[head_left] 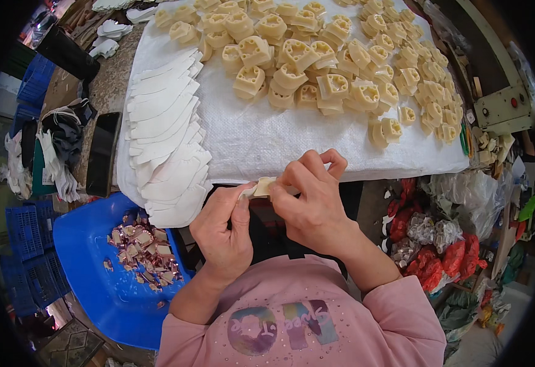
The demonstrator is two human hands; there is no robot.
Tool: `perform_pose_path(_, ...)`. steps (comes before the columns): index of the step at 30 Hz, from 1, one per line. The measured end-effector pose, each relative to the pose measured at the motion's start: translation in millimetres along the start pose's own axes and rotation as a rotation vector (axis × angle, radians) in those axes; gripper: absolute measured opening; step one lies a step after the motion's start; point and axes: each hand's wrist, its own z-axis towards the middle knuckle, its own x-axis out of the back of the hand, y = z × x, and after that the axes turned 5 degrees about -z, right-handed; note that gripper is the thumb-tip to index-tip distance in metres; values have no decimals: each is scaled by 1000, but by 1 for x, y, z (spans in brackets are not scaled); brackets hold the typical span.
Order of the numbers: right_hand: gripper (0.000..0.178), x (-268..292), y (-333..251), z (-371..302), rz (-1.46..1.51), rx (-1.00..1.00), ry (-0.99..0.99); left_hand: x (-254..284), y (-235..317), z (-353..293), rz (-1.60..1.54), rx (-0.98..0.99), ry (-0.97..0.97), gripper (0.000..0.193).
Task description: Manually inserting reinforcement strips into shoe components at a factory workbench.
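Observation:
My left hand [223,229] pinches one end of a small cream-and-white piece [262,186] between thumb and fingers. Closed on its other end is my right hand [316,211], whose fingers hide part of it. The piece hangs just off the near edge of a white woven sheet [237,144]; its full shape is hidden. Thin white cut-out pieces [163,131] lie overlapped in a long row on the left of the sheet. Beyond my hands spreads a heap of hollow cream blocks [295,55], shaped like shoe heels, some with a glossy film around them.
Below the table's left side, a blue tub [90,269] contains small shiny reddish-and-beige pieces [148,248]. A dark phone [103,153] lies beside the sheet. Blue crates [26,232] stand far left. Red and clear plastic bags [445,251] crowd the right, below a control box [505,107].

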Motion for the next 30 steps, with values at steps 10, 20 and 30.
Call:
perform_pose_path(10, 22, -16, 11, -8, 111, 24, 80, -3, 1, 0, 153, -203, -85, 17)
perform_pose_path(20, 29, -21, 15, -14, 696, -56, 119, 2, -22, 7, -219, -143, -160, 13)
perform_pose_path(30, 26, -17, 14, -16, 581, 22, -51, -1, -19, 13, 92, -416, -214, 11)
